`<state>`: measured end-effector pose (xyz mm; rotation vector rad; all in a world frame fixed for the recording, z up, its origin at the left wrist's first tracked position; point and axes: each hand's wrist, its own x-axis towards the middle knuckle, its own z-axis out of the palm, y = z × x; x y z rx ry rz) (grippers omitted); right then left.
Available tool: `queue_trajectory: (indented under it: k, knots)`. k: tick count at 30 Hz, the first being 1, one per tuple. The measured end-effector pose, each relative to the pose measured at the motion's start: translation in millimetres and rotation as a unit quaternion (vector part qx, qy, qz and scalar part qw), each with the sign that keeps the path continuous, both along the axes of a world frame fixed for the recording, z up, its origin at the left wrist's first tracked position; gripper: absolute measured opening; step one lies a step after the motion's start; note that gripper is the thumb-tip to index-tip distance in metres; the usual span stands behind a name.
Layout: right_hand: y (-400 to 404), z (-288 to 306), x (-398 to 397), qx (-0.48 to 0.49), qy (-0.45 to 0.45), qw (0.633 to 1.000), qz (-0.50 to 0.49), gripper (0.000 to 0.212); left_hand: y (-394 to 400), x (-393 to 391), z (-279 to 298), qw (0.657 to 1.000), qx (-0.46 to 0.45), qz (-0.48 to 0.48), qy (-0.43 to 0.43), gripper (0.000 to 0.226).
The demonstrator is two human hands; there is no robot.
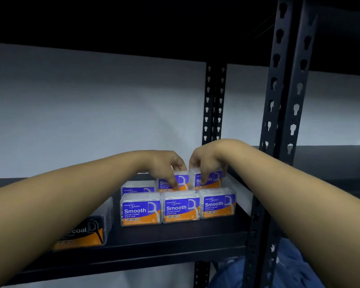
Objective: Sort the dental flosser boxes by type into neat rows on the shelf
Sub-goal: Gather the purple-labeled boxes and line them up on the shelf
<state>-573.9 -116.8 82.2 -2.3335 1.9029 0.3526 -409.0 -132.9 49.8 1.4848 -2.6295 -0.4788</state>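
Observation:
Clear "Smooth" flosser boxes with blue and orange labels stand on the black shelf [175, 238]. Three form a front row: left [141, 208], middle [181, 206], right [217, 203]. Behind them stand a low left box [138, 187], a raised middle box [182, 181] and a raised right box [211, 178]. My left hand [164, 165] grips the raised middle box from above. My right hand [206, 161] grips the raised right box the same way. A black and orange charcoal box [85, 231] sits at the left, partly hidden by my left forearm.
Black slotted uprights [283, 121] frame the shelf on the right, with a rear post [213, 100] behind the boxes. A white wall lies behind. Another shelf board hangs above. Blue fabric [279, 271] shows below at the right.

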Motion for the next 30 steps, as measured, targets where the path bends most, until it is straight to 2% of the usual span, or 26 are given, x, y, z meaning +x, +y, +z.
queue_trajectory:
  k: [5, 11, 13, 16, 19, 23, 27, 30]
  knots:
    - [-3, -12, 3, 0.026, 0.011, 1.0, 0.001, 0.055, 0, -1, -14, 0.999, 0.032, 0.012, -0.008, 0.045]
    - [-3, -23, 3, 0.045, -0.017, 0.999, 0.0, 0.053, 9, 4, -16, 0.997, 0.066, 0.041, 0.0, 0.048]
    - [1, -21, 3, 0.022, -0.04, 0.999, -0.001, 0.051, 15, 7, -11, 0.997, 0.043, 0.06, 0.024, 0.049]
    - [9, -20, 0, -0.036, -0.083, 0.996, 0.012, 0.046, 26, 17, -6, 0.992, -0.039, 0.101, 0.064, 0.046]
    - [17, -32, -5, -0.083, -0.097, 0.992, 0.022, 0.041, 34, 28, -14, 0.982, -0.088, 0.168, 0.016, 0.045]
    - [22, -62, -11, -0.118, -0.088, 0.989, 0.004, 0.049, 36, 35, -24, 0.965, -0.051, 0.246, -0.071, 0.045]
    - [23, -75, -12, -0.156, -0.178, 0.971, 0.014, 0.049, 40, 35, -25, 0.963, -0.033, 0.258, -0.069, 0.045]
    - [22, -79, -13, -0.159, -0.211, 0.964, 0.021, 0.046, 44, 34, -27, 0.967, -0.031, 0.247, -0.061, 0.047]
